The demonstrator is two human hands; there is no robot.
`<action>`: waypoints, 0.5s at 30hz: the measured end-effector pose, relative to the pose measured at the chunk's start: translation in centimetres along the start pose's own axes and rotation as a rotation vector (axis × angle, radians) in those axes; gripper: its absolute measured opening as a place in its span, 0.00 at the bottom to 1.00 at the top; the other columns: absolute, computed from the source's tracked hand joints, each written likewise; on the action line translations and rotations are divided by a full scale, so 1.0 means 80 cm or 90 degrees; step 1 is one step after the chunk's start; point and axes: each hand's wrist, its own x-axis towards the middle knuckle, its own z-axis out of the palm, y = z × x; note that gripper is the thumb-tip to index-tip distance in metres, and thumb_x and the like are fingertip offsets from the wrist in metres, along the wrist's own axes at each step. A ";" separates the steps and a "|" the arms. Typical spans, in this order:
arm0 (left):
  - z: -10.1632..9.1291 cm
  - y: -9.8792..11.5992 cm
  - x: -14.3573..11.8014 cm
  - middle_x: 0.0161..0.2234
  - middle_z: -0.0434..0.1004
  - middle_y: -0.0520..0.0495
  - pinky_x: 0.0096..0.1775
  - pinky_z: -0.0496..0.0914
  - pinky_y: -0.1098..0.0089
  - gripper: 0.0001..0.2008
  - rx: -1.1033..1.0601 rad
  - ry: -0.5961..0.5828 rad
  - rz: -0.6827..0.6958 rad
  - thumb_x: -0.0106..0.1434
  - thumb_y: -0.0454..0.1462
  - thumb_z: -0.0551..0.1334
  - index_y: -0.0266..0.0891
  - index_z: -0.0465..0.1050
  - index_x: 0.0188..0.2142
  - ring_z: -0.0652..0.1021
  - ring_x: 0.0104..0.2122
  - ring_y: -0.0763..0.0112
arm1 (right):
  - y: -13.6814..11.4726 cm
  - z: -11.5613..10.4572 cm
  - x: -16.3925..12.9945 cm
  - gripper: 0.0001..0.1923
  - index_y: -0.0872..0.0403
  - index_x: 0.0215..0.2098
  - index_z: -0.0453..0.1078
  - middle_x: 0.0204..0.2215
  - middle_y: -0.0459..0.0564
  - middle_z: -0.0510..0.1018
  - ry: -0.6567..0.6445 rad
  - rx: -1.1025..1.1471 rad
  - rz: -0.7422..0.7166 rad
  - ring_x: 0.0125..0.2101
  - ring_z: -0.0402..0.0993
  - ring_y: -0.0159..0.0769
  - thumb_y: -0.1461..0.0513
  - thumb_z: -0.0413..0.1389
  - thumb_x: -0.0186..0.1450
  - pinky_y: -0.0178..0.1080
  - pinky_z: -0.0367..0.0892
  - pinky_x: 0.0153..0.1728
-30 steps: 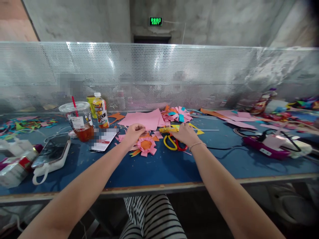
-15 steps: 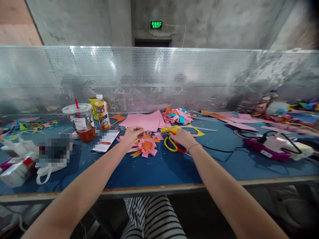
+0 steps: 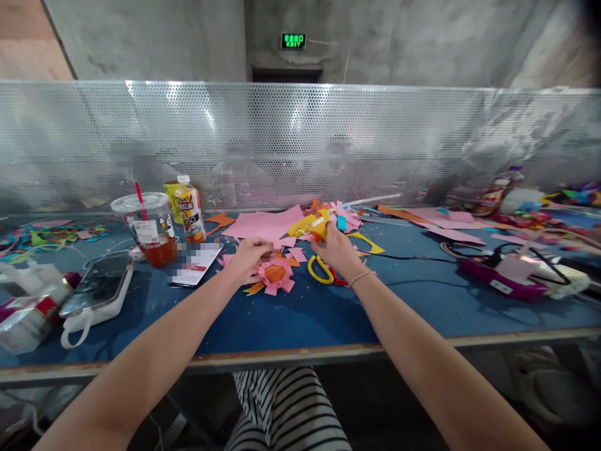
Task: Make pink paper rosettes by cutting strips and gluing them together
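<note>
A pink and orange paper flower lies on the blue table in front of me. My left hand rests at its upper left edge, fingers pinching a pink paper piece beside it. My right hand grips a yellow glue gun lifted off the table, its nozzle pointing left toward the flower. A black cord runs from the gun to the right. Yellow and red scissors lie just under my right hand.
Pink paper sheets and a finished multicolour flower lie behind the hands. At left stand a plastic cup of tea, a small bottle, a phone on a power bank. A magenta device sits right. A perforated metal screen backs the table.
My right hand has picked the yellow glue gun up from the table and raised it, nozzle turned left. My left hand has stayed at the paper flower.
</note>
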 end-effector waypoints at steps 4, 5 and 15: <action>0.000 -0.004 0.002 0.18 0.72 0.50 0.29 0.70 0.72 0.07 0.001 -0.011 0.010 0.43 0.34 0.67 0.33 0.71 0.23 0.73 0.20 0.76 | 0.000 0.000 0.000 0.19 0.60 0.44 0.55 0.35 0.61 0.72 -0.004 -0.006 -0.013 0.34 0.71 0.47 0.56 0.47 0.60 0.41 0.63 0.31; 0.000 -0.004 0.002 0.18 0.72 0.50 0.29 0.71 0.71 0.07 0.002 -0.010 0.011 0.44 0.34 0.66 0.33 0.71 0.24 0.74 0.20 0.76 | 0.000 0.000 0.000 0.18 0.60 0.44 0.56 0.35 0.61 0.72 -0.003 -0.011 -0.020 0.34 0.71 0.47 0.56 0.47 0.60 0.41 0.63 0.31; 0.001 -0.004 0.001 0.19 0.72 0.50 0.30 0.71 0.71 0.07 0.001 -0.018 0.017 0.45 0.34 0.66 0.34 0.70 0.24 0.74 0.21 0.76 | 0.001 0.003 0.001 0.16 0.59 0.42 0.56 0.34 0.60 0.72 -0.001 -0.033 -0.037 0.34 0.71 0.45 0.56 0.46 0.61 0.40 0.63 0.31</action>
